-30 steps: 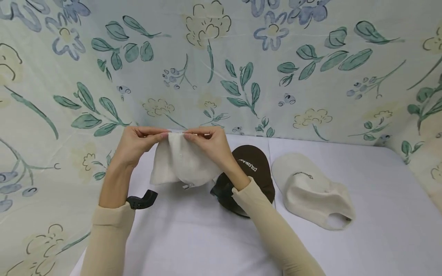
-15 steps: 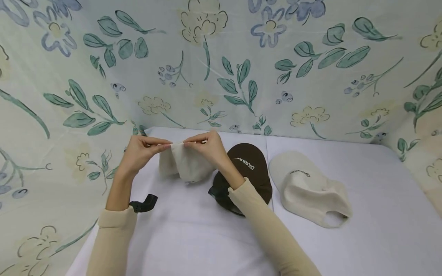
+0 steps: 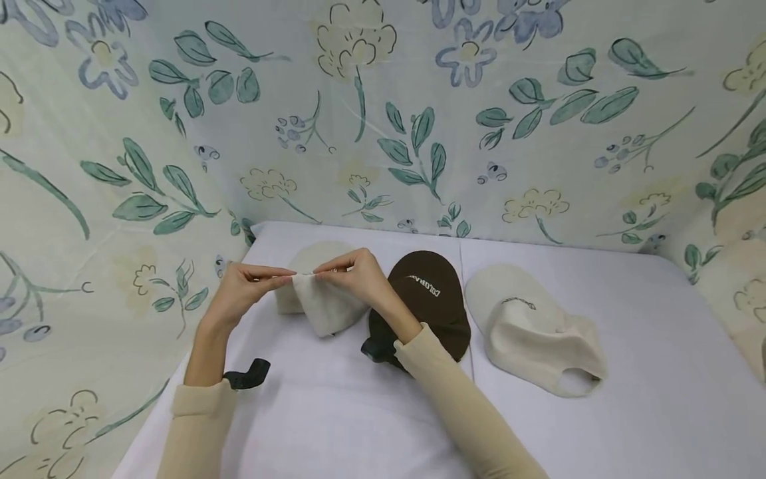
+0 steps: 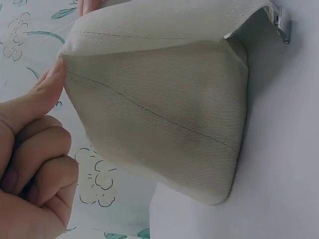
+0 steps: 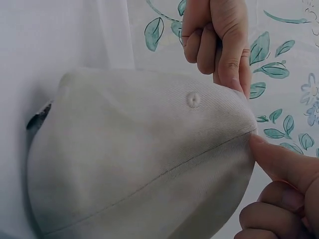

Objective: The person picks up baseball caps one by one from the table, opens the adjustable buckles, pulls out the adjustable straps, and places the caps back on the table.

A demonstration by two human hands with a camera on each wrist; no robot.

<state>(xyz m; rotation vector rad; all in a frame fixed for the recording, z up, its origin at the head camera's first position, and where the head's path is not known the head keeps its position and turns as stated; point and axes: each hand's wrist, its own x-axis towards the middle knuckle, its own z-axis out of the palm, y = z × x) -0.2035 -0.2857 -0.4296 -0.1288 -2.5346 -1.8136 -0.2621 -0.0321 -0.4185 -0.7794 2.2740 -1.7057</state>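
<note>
A light beige baseball cap (image 3: 332, 309) is at the left of the white-covered table, its brim (image 3: 314, 254) pointing away from me. My left hand (image 3: 233, 296) pinches the top of its crown between thumb and fingertips. Close beside, my right hand (image 3: 359, 279) pinches the same raised fold. The left wrist view shows the cap's side panel (image 4: 164, 104) pulled up into a peak, with a metal buckle (image 4: 283, 25) at its strap. An eyelet (image 5: 193, 99) and a seam appear in the right wrist view. The cap's lower edge seems to touch the table.
A dark brown cap (image 3: 427, 289) with white lettering lies partly under my right forearm. Farther right is another beige cap (image 3: 538, 332), its back opening toward me. A floral curtain (image 3: 359, 120) hangs behind the table (image 3: 335, 412). Black devices sit at both wrists.
Both hands have lowered the pinched beige cap toward the table. Its brim now shows behind the hands. The other two caps have stayed in place.
</note>
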